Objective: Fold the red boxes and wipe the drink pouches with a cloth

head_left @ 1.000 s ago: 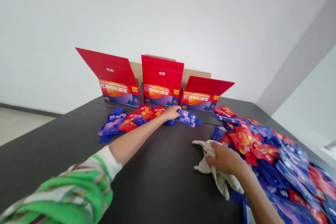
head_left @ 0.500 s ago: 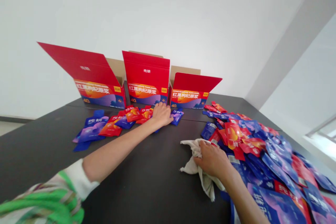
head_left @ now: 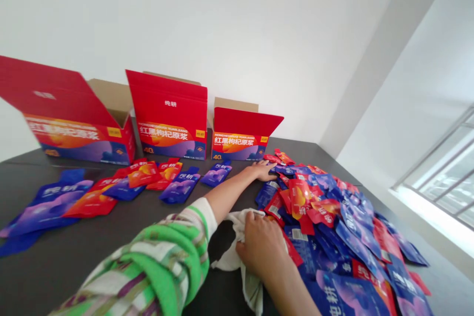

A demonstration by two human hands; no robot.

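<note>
My left hand [head_left: 263, 170] reaches across the table to the far left edge of a pile of pouches [head_left: 301, 190]. Its fingers are stretched out and touch a blue pouch there. My right hand [head_left: 261, 244] is closed around a crumpled whitish cloth [head_left: 231, 256] on the table, beside the near left side of the pile. Red and blue pouches, some overlapping, lie in a row; among them are a red pouch [head_left: 97, 198], a blue pouch [head_left: 180, 186] and a smaller-looking blue pouch [head_left: 217, 174] nearest my left forearm.
Three red and blue cartons stand along the back with raised flaps: a left carton [head_left: 79, 140], a middle carton [head_left: 170, 133] and a right carton [head_left: 239, 143]. The dark table [head_left: 122, 232] meets a white wall [head_left: 237, 24]. A barred window [head_left: 444, 177] is at right.
My left hand has moved right, from the row of pouches to the pile, uncovering a blue pouch in the row. The view has turned right. My right hand still grips the cloth.
</note>
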